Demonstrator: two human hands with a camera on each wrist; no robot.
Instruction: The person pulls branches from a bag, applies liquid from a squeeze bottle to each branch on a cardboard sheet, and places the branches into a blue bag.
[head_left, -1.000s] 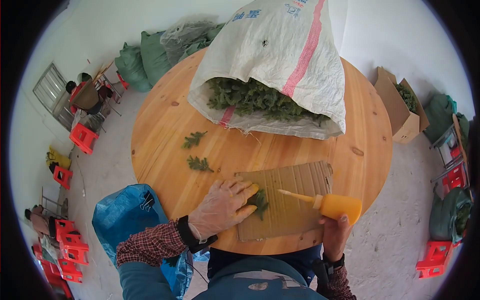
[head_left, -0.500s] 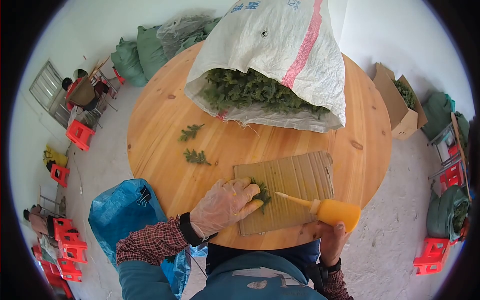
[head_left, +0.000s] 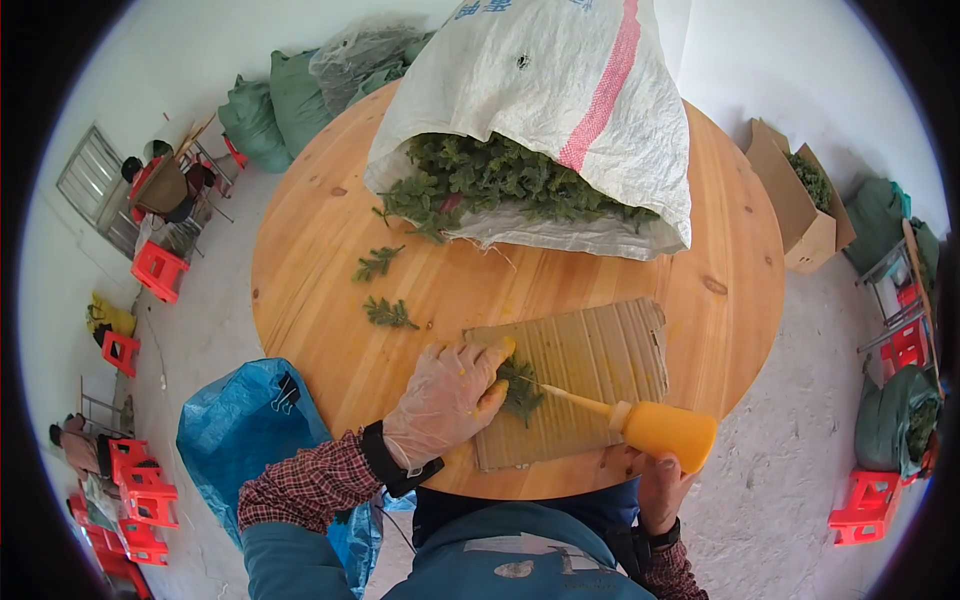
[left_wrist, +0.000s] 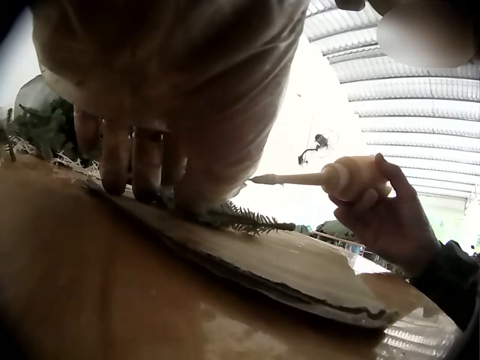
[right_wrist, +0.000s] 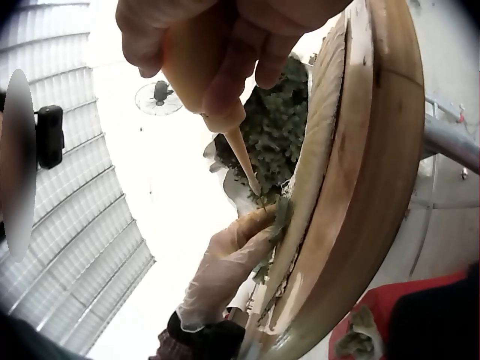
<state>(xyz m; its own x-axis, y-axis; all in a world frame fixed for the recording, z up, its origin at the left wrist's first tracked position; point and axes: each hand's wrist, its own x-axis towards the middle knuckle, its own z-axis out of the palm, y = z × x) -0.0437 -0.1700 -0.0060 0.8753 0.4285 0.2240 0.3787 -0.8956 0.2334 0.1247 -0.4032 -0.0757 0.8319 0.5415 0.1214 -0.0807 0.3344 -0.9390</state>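
Observation:
My left hand (head_left: 447, 402), in a clear plastic glove with yellow-stained fingertips, pinches a small green conifer sprig (head_left: 521, 391) between thumb and forefinger. The sprig lies on a sheet of corrugated cardboard (head_left: 590, 350) near the table's front edge. From the right, my bare right hand (head_left: 663, 492) grips a yellow squeeze bottle (head_left: 672, 433), tilted nearly flat. Its long tapered nozzle (right_wrist: 240, 156) reaches to the sprig, with the tip right at the needles beside the gloved fingers. In the left wrist view the sprig's bare stem (left_wrist: 283, 226) points toward the bottle side.
Two loose sprigs (head_left: 389, 313) lie left of the cardboard on the round wooden table (head_left: 330, 250). A white woven sack (head_left: 520, 90) full of conifer greenery stands behind. A blue bag (head_left: 245, 420) hangs at the left front. An open carton (head_left: 800, 215) stands on the floor at right.
The bottle has moved left, bringing its nozzle tip to the sprig. My left forefinger has shifted on the sprig, uncovering more of it. Some greenery has slid out over the sack's left lip.

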